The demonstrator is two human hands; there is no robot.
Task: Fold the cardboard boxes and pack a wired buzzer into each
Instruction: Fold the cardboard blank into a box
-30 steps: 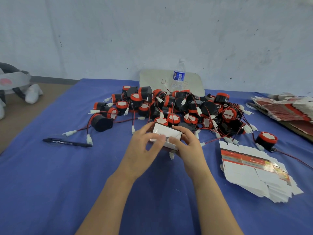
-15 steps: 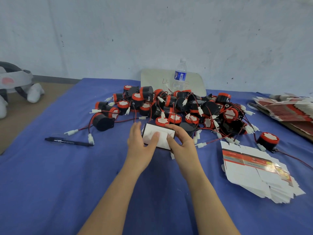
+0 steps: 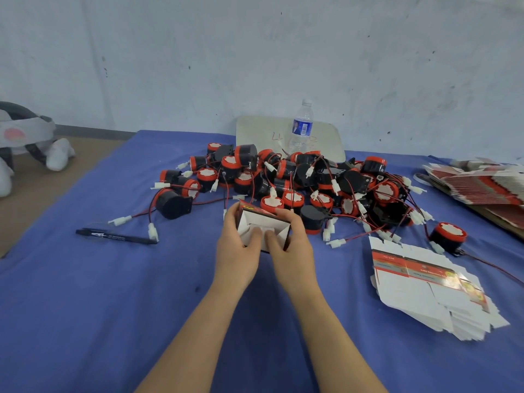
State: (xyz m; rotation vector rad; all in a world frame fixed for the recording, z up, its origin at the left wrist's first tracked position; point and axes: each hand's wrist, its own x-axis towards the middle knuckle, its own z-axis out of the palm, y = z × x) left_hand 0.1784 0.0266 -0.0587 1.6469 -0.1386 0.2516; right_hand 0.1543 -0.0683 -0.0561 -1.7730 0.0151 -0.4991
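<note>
A small cardboard box [image 3: 263, 222], white inside with a red and black outside, is held between both hands just above the blue cloth. My left hand [image 3: 236, 248] grips its left side and my right hand [image 3: 293, 251] grips its right side. Both thumbs press on the white end flaps facing me. Behind the box lies a big heap of black and red wired buzzers [image 3: 297, 182] with white connectors. A stack of flat unfolded boxes [image 3: 425, 290] lies to the right.
A black pen [image 3: 116, 236] lies at the left on the blue tablecloth [image 3: 99, 307]. A water bottle [image 3: 302, 129] stands at the back before a white board. Another pile of flat red cartons [image 3: 482, 182] sits far right. One buzzer [image 3: 448, 236] lies apart at right.
The box has been turned so its open white end faces me, and both thumbs have moved onto the end flaps. The hands stayed in about the same place.
</note>
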